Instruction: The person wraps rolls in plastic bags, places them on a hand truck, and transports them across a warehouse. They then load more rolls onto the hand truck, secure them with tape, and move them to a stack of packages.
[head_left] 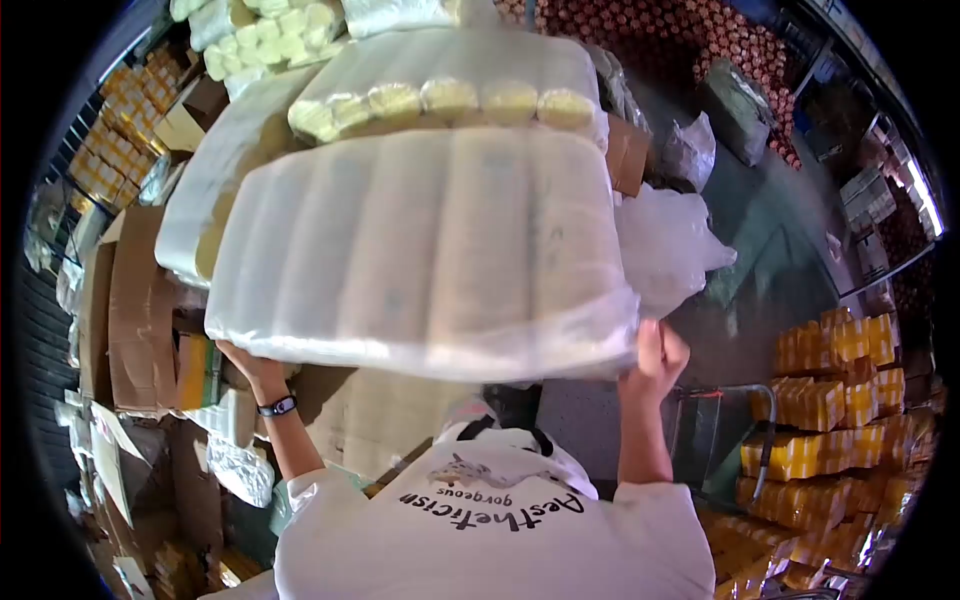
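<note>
Film-wrapped pack of rolls (420, 255), raised in front of the person's white shirt (540, 555), has right hand (657, 352) and partly hidden left hand (248, 364) gripping its near corners; probably bulky, slick-skinned, slightly yielding, best held low at both ends.

Head camera: on the person's head, facing forward and down.
Near: white printed cloth shirt (480, 555), 6 o'clock.
Far: reddish pile of round pieces (680, 40), 1 o'clock.

Floor (795, 250): grey-green, showing at three o'clock
Dark sack (738, 112): on the floor, two o'clock
Pale plastic bag (690, 152): just beside the sack, also two o'clock
</note>
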